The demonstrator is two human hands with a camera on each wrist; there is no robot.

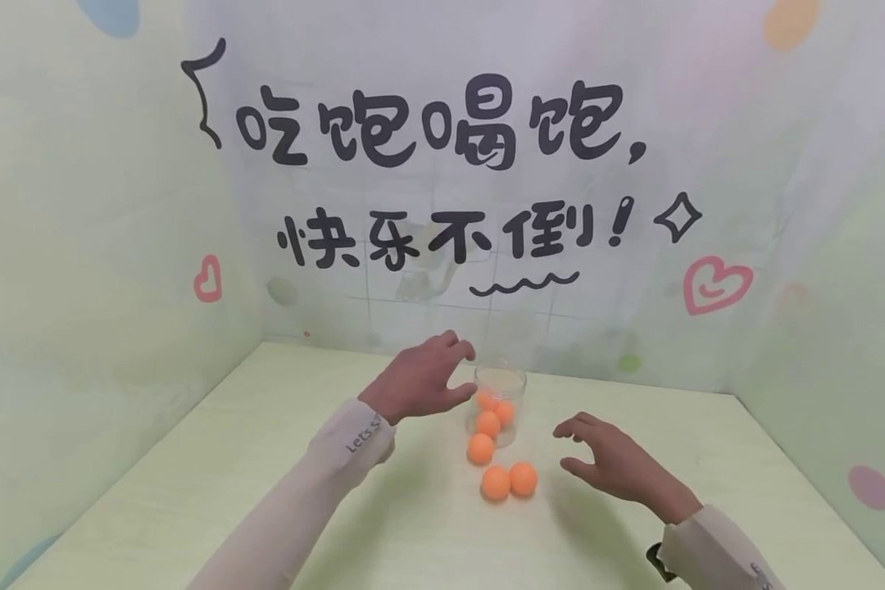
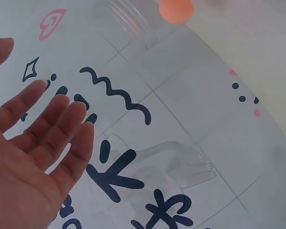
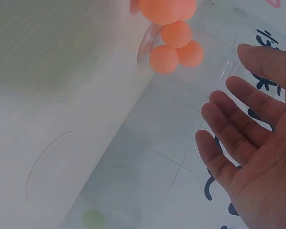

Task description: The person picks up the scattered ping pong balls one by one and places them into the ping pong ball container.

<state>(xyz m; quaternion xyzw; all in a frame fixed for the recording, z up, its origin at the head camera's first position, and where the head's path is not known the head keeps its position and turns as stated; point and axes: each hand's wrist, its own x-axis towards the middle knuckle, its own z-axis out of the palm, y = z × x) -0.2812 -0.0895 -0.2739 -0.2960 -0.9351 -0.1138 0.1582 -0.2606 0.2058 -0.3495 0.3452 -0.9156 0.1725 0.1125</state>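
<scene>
A clear plastic jar (image 1: pixel 515 392) stands upright near the back of the table, with orange balls (image 1: pixel 487 424) seen in or through it. Outside it, another orange ball (image 1: pixel 479 448) lies just in front, and a pair of orange balls (image 1: pixel 510 482) sits nearer the viewer. Left of the jar's rim hovers my left hand (image 1: pixel 424 378), its fingers relaxed and holding nothing. My right hand (image 1: pixel 623 460) hangs right of the balls, apart from them, with loosely bent fingers. Both wrist views show bare palms, the left hand (image 2: pixel 33 152) and the right hand (image 3: pixel 257 143).
The pale table (image 1: pixel 265 442) is enclosed by printed fabric walls (image 1: pixel 442 188) at the back and both sides. Dark lettering and hearts decorate the back wall.
</scene>
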